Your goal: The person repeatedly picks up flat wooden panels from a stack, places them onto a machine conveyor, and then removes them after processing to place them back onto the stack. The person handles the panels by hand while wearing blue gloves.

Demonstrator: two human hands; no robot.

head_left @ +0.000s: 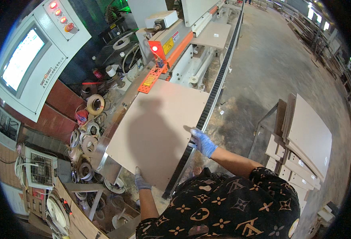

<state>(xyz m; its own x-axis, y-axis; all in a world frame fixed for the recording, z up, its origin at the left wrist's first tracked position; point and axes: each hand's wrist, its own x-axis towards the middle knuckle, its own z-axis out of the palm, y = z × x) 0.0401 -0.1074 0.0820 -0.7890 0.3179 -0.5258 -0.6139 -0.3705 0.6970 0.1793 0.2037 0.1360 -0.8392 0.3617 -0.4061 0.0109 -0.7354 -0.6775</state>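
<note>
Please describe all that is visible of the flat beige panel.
The panel is thin, rectangular and beige, perhaps board, with small dark dots near its edges. A shadow darkens its middle. It lies flat, its right edge along a black ridged track. The left hand touches its near edge, the right hand its right edge.

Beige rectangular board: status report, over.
Left gloved hand at near edge, right gloved hand at right edge. Board lying flat along black ribbed strip. Perforated orange plate at far-left corner.

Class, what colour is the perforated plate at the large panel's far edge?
The perforated plate is orange, with a yellow label, as the head view shows.
</note>
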